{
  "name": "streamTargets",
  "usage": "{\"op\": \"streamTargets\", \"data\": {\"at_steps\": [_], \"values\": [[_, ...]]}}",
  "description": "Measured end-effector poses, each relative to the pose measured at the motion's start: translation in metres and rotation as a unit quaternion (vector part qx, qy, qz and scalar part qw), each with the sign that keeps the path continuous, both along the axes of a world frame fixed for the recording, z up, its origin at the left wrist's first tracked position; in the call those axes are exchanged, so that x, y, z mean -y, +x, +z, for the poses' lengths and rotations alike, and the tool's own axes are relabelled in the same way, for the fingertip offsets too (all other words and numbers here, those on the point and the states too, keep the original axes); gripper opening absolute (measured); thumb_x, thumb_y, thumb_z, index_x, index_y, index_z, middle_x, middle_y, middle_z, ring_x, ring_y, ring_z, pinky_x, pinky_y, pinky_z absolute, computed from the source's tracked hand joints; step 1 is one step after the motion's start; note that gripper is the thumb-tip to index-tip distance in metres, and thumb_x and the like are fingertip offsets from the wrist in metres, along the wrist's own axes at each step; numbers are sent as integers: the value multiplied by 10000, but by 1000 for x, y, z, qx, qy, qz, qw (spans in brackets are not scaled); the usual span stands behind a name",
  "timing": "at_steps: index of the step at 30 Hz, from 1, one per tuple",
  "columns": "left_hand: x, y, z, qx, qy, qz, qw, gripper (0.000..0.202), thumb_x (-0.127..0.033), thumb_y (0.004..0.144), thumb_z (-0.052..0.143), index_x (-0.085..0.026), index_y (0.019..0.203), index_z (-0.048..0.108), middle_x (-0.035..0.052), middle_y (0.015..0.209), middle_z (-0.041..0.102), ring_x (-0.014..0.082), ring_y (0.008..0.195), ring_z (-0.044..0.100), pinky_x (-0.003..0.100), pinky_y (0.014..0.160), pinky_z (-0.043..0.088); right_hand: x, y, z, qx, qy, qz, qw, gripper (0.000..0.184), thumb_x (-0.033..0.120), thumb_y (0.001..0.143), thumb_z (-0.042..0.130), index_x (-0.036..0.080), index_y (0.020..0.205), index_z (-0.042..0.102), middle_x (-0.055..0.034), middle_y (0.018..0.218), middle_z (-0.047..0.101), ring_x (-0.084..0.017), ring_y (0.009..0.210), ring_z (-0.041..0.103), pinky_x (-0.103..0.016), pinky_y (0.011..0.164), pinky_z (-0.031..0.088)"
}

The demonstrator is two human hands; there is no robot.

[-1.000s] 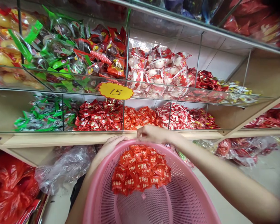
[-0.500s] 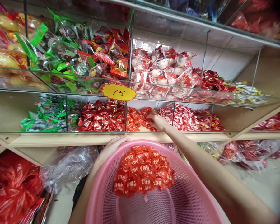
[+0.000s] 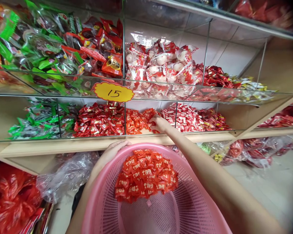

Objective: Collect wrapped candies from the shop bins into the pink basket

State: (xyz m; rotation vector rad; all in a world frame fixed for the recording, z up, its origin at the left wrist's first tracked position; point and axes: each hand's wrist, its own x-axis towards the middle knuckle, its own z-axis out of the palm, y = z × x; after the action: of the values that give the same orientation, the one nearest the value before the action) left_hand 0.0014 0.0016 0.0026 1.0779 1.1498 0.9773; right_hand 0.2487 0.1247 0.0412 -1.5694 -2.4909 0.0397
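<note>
My right hand (image 3: 159, 124) reaches into a lower shelf compartment, its fingers curled onto small red packets with pale lettering (image 3: 136, 121). How many packets it grips is hidden. In front of me stands a pink perforated plastic basket (image 3: 104, 195), tilted a little. A heap of the same kind of red packets (image 3: 147, 175) lies against its far wall. Along the basket's far left rim, beside the wooden shelf edge, my left hand (image 3: 115, 151) lies with fingers stretched out. The left forearm runs down the basket's outer side.
Glass dividers part the wooden shelf (image 3: 63, 146) into compartments of wrapped sweets. A yellow tag (image 3: 114, 92) reading 15 hangs from the upper shelf. A red plastic bag (image 3: 11, 195) lies at lower left, near clear plastic bags (image 3: 65, 175). More bagged goods (image 3: 254, 151) lie under the shelf at right.
The view has shifted, so shelf and basket appear slightly further left. My right hand remains at the red packets, and my left hand stays by the basket's rim.
</note>
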Motion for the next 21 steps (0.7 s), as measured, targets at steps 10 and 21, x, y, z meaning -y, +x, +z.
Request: {"op": "streamTargets", "data": {"at_steps": [10, 21], "values": [[0, 2, 1, 12, -27, 8, 1000, 314, -462, 698, 655, -193, 850, 713, 60, 962, 718, 195, 850, 646, 304, 818, 443, 3, -1, 2, -49, 7, -8, 999, 138, 181, 682, 683, 172, 791, 597, -53, 880, 611, -148, 718, 540, -222, 609, 362], [1, 0, 2, -3, -15, 3, 1000, 277, -451, 720, 638, -216, 841, 717, 40, 950, 721, 199, 904, 638, 301, 861, 428, 32, 4, 14, -278, 112, 38, 953, 167, 325, 767, 613, 180, 764, 531, -11, 742, 587, -127, 646, 496, -234, 600, 358]]}}
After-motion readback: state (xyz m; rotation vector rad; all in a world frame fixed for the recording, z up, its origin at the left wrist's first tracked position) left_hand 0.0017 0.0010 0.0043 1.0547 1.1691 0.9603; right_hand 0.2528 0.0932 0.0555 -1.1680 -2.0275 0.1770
